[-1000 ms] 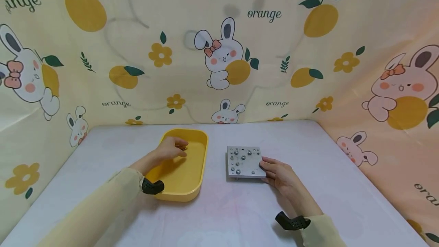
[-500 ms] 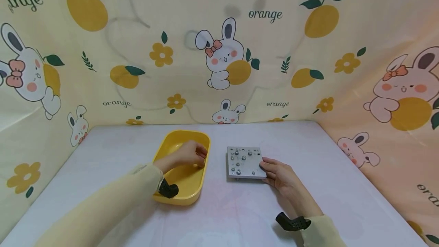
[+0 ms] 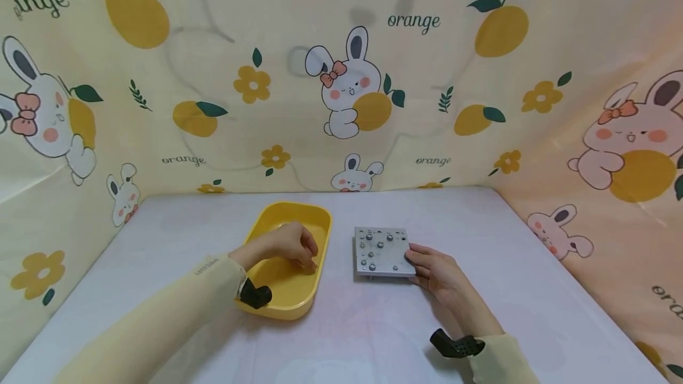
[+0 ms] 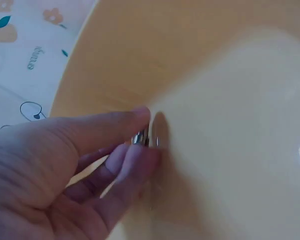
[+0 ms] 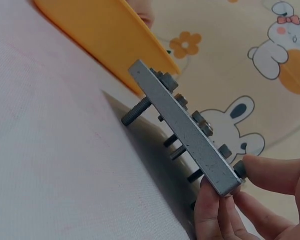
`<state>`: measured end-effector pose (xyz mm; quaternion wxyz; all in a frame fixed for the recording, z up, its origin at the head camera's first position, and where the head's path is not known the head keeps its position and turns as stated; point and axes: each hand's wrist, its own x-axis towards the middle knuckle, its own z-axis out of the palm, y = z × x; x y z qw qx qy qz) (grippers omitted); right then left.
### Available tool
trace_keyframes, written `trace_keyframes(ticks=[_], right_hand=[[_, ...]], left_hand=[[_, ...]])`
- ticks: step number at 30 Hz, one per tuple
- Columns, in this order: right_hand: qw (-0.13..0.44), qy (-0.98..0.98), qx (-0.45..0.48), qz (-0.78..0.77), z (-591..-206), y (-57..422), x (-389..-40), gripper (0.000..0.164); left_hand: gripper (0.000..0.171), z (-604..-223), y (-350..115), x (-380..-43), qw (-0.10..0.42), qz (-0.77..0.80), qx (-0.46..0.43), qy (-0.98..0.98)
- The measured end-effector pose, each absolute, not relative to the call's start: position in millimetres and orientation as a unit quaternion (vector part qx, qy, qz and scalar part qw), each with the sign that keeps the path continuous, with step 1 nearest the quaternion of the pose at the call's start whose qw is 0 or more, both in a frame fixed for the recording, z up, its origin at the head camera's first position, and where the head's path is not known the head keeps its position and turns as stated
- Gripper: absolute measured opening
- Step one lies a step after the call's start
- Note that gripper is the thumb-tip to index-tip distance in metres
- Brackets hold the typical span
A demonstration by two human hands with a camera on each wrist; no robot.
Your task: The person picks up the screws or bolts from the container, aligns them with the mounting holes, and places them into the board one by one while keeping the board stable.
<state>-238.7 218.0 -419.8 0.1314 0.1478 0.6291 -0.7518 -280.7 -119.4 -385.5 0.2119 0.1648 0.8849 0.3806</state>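
Note:
Inside the yellow tray (image 3: 305,307), my left hand (image 3: 290,243) is held low near the right wall, fingers bent down. In the left wrist view its thumb and fingers pinch a small shiny metal piece (image 4: 141,137); most of it is covered, so its exact kind cannot be told. My right hand (image 3: 439,271) grips the right edge of a square grey metal plate (image 3: 392,258), thumb on top and fingers beneath. Several bolts stand in the plate's holes. From the right wrist view, their threaded shanks, such as a long bolt (image 5: 137,111), stick out below, and the plate is above the table.
The white table (image 3: 352,336) carries the tray left of the plate, with a gap between them. A cloth (image 3: 288,5) printed with rabbits and oranges hangs behind and along both sides. A black device (image 3: 458,345) is strapped on each wrist.
My left hand has moved right within the tray, and its spread fingers have come together. The tray has slid slightly to the right. My right hand holds the plate in the same place.

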Motion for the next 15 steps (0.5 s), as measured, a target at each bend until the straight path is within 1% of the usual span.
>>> trace_keyframes(ticks=[9, 15], right_hand=[[0.134, 0.634, 0.144, -0.748, -418, 219, -238, 0.05], [0.133, 0.63, 0.145, -0.752, -420, 219, -238, 0.049]], left_hand=[[0.025, -394, -113, -280, 0.211, 0.401, 0.192, 0.87], [0.018, -394, -109, -280, 0.193, 0.339, 0.205, 0.898]])
